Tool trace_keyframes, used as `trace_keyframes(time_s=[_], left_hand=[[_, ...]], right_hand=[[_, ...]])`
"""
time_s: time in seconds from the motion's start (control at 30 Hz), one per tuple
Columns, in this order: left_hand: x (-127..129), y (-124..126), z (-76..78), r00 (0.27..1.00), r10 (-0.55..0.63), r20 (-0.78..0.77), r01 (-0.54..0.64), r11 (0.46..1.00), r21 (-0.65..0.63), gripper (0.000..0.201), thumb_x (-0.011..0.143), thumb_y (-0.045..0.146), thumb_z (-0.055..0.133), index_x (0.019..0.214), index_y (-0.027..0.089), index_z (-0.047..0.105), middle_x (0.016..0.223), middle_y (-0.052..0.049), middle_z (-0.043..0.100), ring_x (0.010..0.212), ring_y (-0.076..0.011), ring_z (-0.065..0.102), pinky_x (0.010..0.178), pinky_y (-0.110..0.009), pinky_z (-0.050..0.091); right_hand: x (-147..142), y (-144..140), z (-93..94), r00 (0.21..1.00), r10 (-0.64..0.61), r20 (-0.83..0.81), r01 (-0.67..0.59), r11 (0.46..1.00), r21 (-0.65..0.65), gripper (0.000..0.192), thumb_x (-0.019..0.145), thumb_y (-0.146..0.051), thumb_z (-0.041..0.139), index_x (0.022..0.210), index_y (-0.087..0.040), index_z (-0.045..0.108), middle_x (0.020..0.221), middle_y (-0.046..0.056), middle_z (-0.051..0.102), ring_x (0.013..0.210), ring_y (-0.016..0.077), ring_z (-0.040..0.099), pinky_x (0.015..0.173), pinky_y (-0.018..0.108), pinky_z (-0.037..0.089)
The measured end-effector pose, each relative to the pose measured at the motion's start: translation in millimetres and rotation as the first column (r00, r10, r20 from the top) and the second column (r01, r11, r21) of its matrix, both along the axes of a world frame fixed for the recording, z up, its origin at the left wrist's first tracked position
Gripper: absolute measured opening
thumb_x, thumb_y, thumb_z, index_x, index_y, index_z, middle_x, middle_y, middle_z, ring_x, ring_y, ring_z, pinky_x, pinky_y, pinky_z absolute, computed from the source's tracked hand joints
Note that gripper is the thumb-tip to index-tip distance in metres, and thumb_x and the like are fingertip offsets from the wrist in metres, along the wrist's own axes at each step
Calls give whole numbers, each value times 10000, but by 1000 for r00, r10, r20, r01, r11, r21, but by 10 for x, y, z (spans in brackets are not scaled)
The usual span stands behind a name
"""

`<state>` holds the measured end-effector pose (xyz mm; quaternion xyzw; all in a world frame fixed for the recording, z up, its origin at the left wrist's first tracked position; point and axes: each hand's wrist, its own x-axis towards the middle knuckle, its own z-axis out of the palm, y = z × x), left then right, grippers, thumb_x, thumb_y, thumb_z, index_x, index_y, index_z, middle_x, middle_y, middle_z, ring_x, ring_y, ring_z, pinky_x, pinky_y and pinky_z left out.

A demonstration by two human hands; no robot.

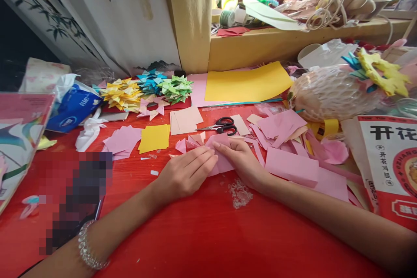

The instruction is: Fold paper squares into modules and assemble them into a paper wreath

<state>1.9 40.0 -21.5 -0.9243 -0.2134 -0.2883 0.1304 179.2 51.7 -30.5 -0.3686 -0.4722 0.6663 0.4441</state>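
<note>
Both my hands meet over a piece of pink paper point(224, 164) at the middle of the red table. My left hand point(189, 169) pinches its left side, fingertips pressed together; a clear beaded bracelet point(87, 245) circles that wrist. With thumb on top, my right hand point(243, 160) grips the right side of the same sheet. Just beyond lie black-handled scissors point(224, 126), small folded pink pieces point(192, 141) and a stack of pale peach squares point(185, 120). Yellow squares point(154, 138) and pink squares point(123, 141) rest farther left. My fingers partly cover the sheet, so its folds are unclear.
Folded paper rings, one yellow point(121, 94) and one green point(177, 89), stand at the back beside a yellow sheet point(247, 83). Pink scraps point(282, 128) are heaped right of my hands. A blue tissue pack point(73, 106) sits left. Clear plastic bits point(240, 193) lie near my right wrist.
</note>
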Motion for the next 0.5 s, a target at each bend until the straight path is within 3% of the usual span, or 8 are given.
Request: trace_keyframes(time_s=[0.2, 0.27, 0.33, 0.4, 0.5], left_hand=[[-1, 5, -63, 981, 18, 193, 1, 996, -94, 472, 799, 4, 501, 1237, 135, 383, 1116, -130, 624, 1114, -182, 563, 902, -313, 517], [13, 4, -59, 955, 86, 286, -41, 986, -159, 438, 811, 19, 503, 1206, 181, 405, 1101, -96, 615, 1089, -166, 566, 878, -300, 515], [46, -10, -31, 895, 229, 382, -134, 956, -260, 339, 826, 79, 527, 1131, 211, 460, 1037, -60, 612, 1013, -160, 577, 851, -303, 508], [96, -39, 15, 819, 414, 397, -208, 859, -467, 213, 852, 171, 530, 1059, 220, 508, 969, -36, 605, 911, -150, 577, 774, -284, 505], [172, -98, 85, 764, 581, 279, -188, 615, -765, 127, 884, 304, 490, 941, 223, 570, 891, -11, 605, 806, -139, 551, 675, -256, 467]], right_hand=[[0, -17, 45, 1000, 14, -18, -15, 1000, -22, 248, 786, -388, 609, 714, -153, 575, 700, -4, 565, 607, 99, 498, 548, 213, 376], [2, -21, 51, 1000, 14, 12, -14, 1000, 10, 243, 789, -371, 609, 693, -153, 559, 675, -15, 540, 581, 88, 475, 521, 204, 355], [6, -23, 51, 997, 13, 70, -17, 998, 54, 242, 798, -369, 599, 699, -153, 553, 669, -20, 520, 570, 84, 455, 512, 203, 343], [11, -25, 50, 989, 16, 149, -33, 993, 113, 244, 813, -378, 577, 724, -153, 553, 701, -12, 517, 599, 91, 457, 534, 212, 351], [18, -33, 61, 968, 5, 253, -62, 975, 216, 225, 834, -374, 549, 778, -156, 544, 771, 1, 515, 692, 114, 472, 619, 233, 381]])
